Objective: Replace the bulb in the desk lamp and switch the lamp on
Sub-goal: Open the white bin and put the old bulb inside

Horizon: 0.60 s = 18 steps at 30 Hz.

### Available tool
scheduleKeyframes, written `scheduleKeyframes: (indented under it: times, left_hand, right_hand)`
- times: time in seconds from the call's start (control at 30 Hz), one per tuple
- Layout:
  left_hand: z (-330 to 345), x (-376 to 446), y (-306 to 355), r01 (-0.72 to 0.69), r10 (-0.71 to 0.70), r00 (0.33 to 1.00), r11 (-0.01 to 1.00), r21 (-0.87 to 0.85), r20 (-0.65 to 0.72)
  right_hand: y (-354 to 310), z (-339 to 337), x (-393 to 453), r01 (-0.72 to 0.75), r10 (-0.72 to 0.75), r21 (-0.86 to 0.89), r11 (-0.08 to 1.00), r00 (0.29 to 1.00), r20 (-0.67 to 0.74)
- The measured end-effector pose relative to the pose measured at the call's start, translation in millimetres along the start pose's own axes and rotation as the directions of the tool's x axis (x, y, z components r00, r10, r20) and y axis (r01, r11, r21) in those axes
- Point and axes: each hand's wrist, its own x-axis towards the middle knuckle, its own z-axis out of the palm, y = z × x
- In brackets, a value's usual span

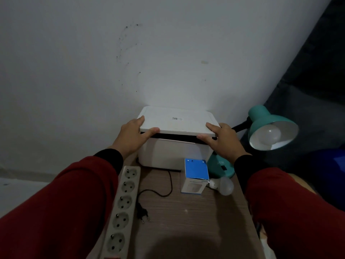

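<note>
A teal desk lamp stands at the right of the wooden table, its shade (268, 120) tilted toward me with an unlit white bulb (273, 135) inside. Its base (222, 166) sits behind a blue and white bulb box (196, 175). A loose white bulb (223, 185) lies on its side to the right of that box. My left hand (130, 136) grips the front left corner of the lid of a white box-like device (177, 124), thumb under the lid edge. My right hand (222, 139) grips the front right corner the same way.
A white power strip (122, 206) with several empty sockets runs along the table's left edge. The black plug (142, 214) and its cord lie unplugged on the wooden table (186, 217). A white wall rises behind; dark fabric fills the right.
</note>
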Motion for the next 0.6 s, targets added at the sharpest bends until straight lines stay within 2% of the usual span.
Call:
scheduleKeyframes:
  times: [0.17, 0.33, 0.6]
  left_hand:
    - [-8, 0, 3, -0.007, 0.007, 1.000, 1.000, -0.004, -0.027]
    - [-17, -10, 9, -0.062, 0.067, 0.995, 0.996, 0.066, -0.070]
    - [-28, -71, 24, -0.056, 0.068, 0.996, 0.980, 0.189, -0.057]
  right_hand:
    - [-4, -5, 1, 0.021, -0.020, 0.014, 1.000, 0.999, -0.033]
    - [-12, -9, -13, 0.055, -0.051, 0.040, 0.998, 0.994, -0.101]
    - [-14, -14, -77, 0.040, -0.035, 0.036, 0.999, 0.992, -0.119]
